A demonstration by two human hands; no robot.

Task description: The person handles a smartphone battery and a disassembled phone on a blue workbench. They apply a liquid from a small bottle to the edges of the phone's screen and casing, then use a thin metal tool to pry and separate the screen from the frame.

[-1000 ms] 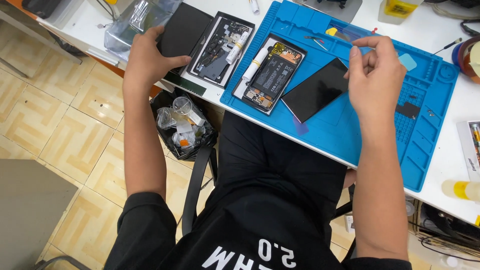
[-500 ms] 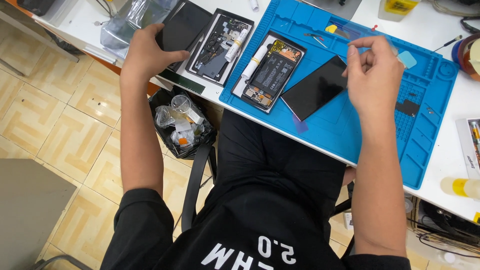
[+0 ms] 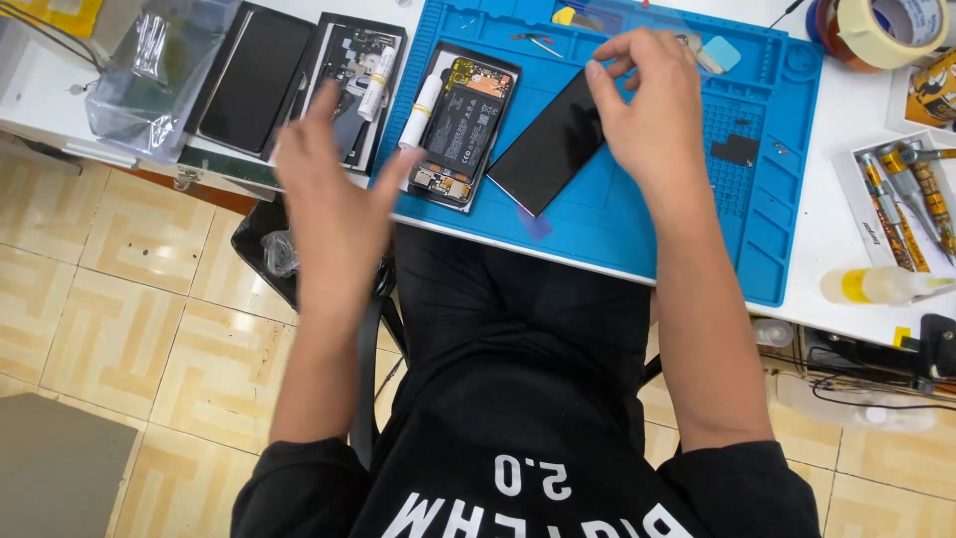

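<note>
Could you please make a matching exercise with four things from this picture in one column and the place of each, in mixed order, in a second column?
Things:
1. opened phone
2. roll of tape
3. screwdrivers
4. clear plastic bag

Places:
A. far right of the white table, in a white tray
B. left part of the blue mat
C. top left, beside a dark panel
D. top right corner, past the mat

Pairs: 1-B, 2-D, 3-A, 4-C
</note>
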